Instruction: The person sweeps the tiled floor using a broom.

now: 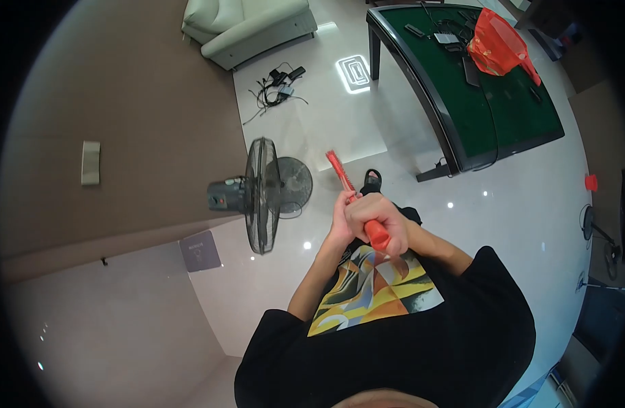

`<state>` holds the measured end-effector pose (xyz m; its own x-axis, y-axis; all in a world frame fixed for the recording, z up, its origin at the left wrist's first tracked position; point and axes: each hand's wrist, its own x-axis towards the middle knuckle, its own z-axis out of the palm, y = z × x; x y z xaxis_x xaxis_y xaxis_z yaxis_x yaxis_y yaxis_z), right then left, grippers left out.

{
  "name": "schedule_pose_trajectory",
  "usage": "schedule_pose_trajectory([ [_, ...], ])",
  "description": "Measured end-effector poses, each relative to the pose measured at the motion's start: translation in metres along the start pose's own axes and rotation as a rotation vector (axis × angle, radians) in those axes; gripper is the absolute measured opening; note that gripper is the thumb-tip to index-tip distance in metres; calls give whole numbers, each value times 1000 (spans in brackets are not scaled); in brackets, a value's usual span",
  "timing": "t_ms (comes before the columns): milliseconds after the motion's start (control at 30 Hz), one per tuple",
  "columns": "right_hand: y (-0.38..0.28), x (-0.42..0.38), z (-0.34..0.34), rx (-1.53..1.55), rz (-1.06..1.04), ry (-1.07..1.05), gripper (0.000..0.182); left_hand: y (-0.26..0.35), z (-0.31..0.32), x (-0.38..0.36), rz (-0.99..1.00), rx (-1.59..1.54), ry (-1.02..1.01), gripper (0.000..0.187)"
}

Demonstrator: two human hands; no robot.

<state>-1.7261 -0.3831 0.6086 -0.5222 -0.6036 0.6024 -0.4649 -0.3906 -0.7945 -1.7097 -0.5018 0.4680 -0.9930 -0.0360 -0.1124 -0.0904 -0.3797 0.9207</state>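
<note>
My right hand (375,212) is closed in a fist in front of my chest. From its near side sticks out the rounded orange-red end of a long red brush-like thing (341,173). The far part of this thing is narrow, with a row of bristles or teeth along one edge, and slants away over the floor. My left hand (341,214) presses against the right one, its fingers closed around the same red thing. Both hands cover its middle, so I cannot make out its exact kind.
A standing fan (263,197) is left of my hands. Ahead lie tangled black cables (277,88) near a pale sofa (258,30). A green-topped table (503,115) at right carries small devices and a red plastic bag (499,44). A purple-grey box (200,251) lies left.
</note>
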Motion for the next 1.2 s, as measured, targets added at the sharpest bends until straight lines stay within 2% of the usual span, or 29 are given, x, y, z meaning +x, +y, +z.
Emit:
schedule_pose_trajectory([
  [33, 5, 14, -17, 48, 14, 27, 69, 6, 3, 19, -5, 4, -5, 22],
  [100, -4, 54, -49, 86, 30, 62, 54, 18, 7, 58, -88, -43, -233, 27],
  [133, -2, 67, -65, 85, 29, 70, 54, 24, 8, 78, -130, -66, -347, 31],
  [167, 2, 78, -81, 82, 22, 77, 53, 27, 4, 105, 228, 403, -377, 23],
  [200, 7, 91, -96, 78, 14, 84, 53, 27, 6, 134, 224, 405, -383, 23],
  [233, 12, 107, -109, 57, -57, 110, 38, 26, 11, 164, -251, -58, -189, 22],
  [267, 15, 122, -121, 57, -57, 117, 38, 27, 12, 188, -716, -522, 27, 23],
  [300, 17, 135, -132, -11, -43, 105, 29, 38, 16, 204, -725, -522, 22, 23],
  [333, 22, 147, -142, -79, -29, 92, 23, 54, 21, 217, -648, -398, -2, 21],
  [367, 31, 158, -152, -93, -17, 59, 19, 64, 22, 232, -570, -279, -25, 20],
  [400, 42, 169, -162, -97, -7, 63, 19, 61, 17, 256, -580, -284, -28, 20],
  [467, 68, 193, -181, -122, 63, 127, 21, 46, 1, 313, -872, -514, -45, 19],
  [600, 125, 237, -217, -110, 149, 150, 27, 51, -10, 411, -875, -357, -52, 17],
  [667, 152, 279, -238, -240, 139, 137, 30, 63, -17, 475, -858, -292, -79, 17],
  [733, 183, 309, -246, -365, 95, 263, 33, 80, -21, 523, -780, -177, -85, 18],
  [800, 209, 338, -258, -421, 128, 309, 34, 94, -27, 571, -792, -115, -86, 21],
  [900, 255, 372, -288, -559, 121, 435, 32, 100, -35, 652, -658, 40, -192, 35],
  [967, 304, 392, -315, -586, 109, 562, 29, 98, -39, 717, -642, 120, -210, 32],
  [1067, 400, 382, -353, -639, 165, 848, 27, 72, -38, 784, -577, 237, -242, 28],
  [1133, 431, 387, -369, -678, 213, 980, 31, 38, -40, 809, -570, 262, -247, 27],
  [1200, 441, 390, -372, -666, 251, 979, 31, 1, -52, 827, -652, 39, -203, 35],
])
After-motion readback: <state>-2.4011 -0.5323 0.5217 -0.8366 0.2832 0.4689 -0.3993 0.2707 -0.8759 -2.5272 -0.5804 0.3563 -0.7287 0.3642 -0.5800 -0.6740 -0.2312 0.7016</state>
